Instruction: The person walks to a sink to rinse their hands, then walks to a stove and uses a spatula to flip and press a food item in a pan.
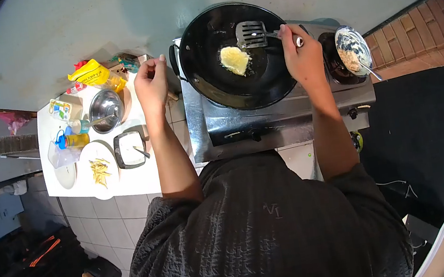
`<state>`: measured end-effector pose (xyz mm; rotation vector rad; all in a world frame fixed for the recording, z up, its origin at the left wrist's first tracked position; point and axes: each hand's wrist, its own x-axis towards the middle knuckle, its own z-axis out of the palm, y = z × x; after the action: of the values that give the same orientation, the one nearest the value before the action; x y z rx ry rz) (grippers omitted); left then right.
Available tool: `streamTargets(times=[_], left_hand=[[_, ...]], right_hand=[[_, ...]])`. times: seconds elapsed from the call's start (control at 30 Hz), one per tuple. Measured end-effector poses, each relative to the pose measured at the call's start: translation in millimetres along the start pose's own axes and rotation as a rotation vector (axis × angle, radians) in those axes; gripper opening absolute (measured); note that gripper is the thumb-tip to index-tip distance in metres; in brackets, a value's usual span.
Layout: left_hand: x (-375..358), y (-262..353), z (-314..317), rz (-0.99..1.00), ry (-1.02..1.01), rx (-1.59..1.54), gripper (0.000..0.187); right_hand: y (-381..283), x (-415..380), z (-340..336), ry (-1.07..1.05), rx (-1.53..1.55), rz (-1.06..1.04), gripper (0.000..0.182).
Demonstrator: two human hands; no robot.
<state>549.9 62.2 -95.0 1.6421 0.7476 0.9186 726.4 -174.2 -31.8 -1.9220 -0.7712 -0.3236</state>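
Observation:
A large black pan (209, 87) sits on the steel stove (281, 119). In it lies a pale yellow piece of food (235, 60), left of and slightly below the head of a slotted metal spatula (251, 34). My right hand (302, 54) is wrapped round the spatula's handle at the pan's right side. Just left of the pan, near its side handle (174, 63), my left hand (151, 83) is raised with its fingers curled together; whether anything small is between them cannot be made out.
To the left, a white table (147, 185) bears a metal bowl (105, 110), a square dish (130, 149), a plate with fries (100, 171), bottles and a yellow packet (91, 73). A coated pan (353, 51) with a spoon stands on the right burner.

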Motion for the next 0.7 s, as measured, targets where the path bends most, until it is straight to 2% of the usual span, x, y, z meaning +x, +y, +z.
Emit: streamTargets(times=[0.07, 0.13, 0.23, 0.37, 0.43, 0.53, 0.7], left_hand=[[-2, 6, -2, -0.071, 0.023, -0.038, 0.023], [-2, 6, -2, -0.056, 0.011, -0.058, 0.024], [-2, 2, -3, -0.048, -0.004, -0.075, 0.024], [-3, 0, -3, -0.062, -0.002, -0.057, 0.023], [-3, -1, -5, -0.058, -0.012, -0.034, 0.022], [-3, -5, -7, -0.041, -0.019, -0.012, 0.021], [-7, -2, -6, -0.066, -0.015, -0.032, 0.020]], right_hand=[[-12, 1, -4, 0.021, 0.025, 0.026, 0.018], [-19, 0, -11, 0.034, -0.104, -0.054, 0.018], [-7, -2, -7, 0.042, -0.260, -0.021, 0.017], [-5, -3, -3, 0.004, -0.235, -0.018, 0.015], [-19, -9, -7, 0.021, -0.035, 0.020, 0.015], [-17, -11, -5, 0.083, 0.011, -0.031, 0.015], [-3, -15, -6, 0.028, -0.182, 0.036, 0.016]])
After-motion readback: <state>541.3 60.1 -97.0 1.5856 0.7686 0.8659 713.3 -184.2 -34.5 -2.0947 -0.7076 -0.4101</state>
